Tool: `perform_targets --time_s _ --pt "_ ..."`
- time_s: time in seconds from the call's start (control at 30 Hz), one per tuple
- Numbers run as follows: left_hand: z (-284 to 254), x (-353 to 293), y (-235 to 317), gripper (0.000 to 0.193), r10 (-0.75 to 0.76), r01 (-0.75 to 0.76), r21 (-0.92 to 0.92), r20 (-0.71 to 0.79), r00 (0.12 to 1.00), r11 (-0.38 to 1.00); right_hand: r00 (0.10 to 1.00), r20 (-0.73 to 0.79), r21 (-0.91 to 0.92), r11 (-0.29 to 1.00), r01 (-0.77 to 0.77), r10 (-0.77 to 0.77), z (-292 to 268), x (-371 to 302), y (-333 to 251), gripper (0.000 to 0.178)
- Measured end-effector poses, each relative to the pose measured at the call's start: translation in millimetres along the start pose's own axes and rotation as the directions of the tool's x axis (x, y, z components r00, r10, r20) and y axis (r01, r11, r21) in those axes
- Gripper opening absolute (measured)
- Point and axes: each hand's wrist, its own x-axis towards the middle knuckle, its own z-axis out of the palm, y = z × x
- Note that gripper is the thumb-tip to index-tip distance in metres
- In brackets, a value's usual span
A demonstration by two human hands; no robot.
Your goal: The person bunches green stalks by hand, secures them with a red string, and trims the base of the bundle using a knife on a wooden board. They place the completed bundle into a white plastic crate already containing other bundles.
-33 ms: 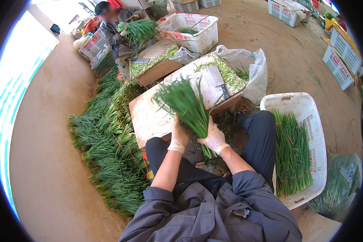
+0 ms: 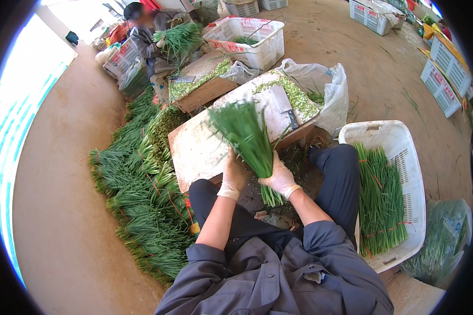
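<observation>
A thick bunch of long green chives [image 2: 243, 134] is held over my knees, its leafy tops blurred and pointing away from me. My right hand [image 2: 279, 177], in a pale thin glove, is closed around the lower stalks, whose ends hang below it. On the other side my gloved left hand [image 2: 234, 172] holds the bunch, its fingers partly hidden. Beyond lies a whitish cutting board [image 2: 197, 149], with a cleaver [image 2: 284, 106] resting on it, dark handle toward me. Chopped pale green stalk ends [image 2: 298, 100] are heaped at the board's far right edge.
Tied chive bundles [image 2: 155, 215] cover the floor at my left. A white crate [image 2: 416, 210] of bundled chives stands at my right, beside a plastic bag [image 2: 441, 241]. Across from me a person [image 2: 157, 42] holds chives near another board [image 2: 199, 68] and crate [image 2: 270, 47].
The chives' leafy tops have swung slightly to the right and look more blurred. Both hands stay on the bunch, shifted only slightly.
</observation>
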Motion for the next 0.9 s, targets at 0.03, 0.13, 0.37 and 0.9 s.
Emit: perform_targets --time_s 0.03,0.13,0.37,0.9 --pt "-4 2 3 0.069 0.093 -0.096 0.055 0.057 0.994 0.994 0.992 -0.017 0.272 0.954 0.129 -0.129 1 12 18 0.103" --pt "-36 3 18 0.059 0.384 -0.404 0.170 0.141 0.913 0.899 0.913 0.402 0.808 0.440 -0.392 0.073 -21 7 -7 0.045" --pt "-58 -7 10 0.057 0.013 0.064 0.535 -0.140 0.990 0.842 0.827 0.540 0.816 -0.140 -0.560 -0.159 -24 -2 1 0.062" --pt "-5 10 -32 0.057 0.235 -0.261 0.184 0.149 0.960 0.948 0.983 0.145 0.802 0.596 -0.049 -0.114 -31 11 -27 0.076"
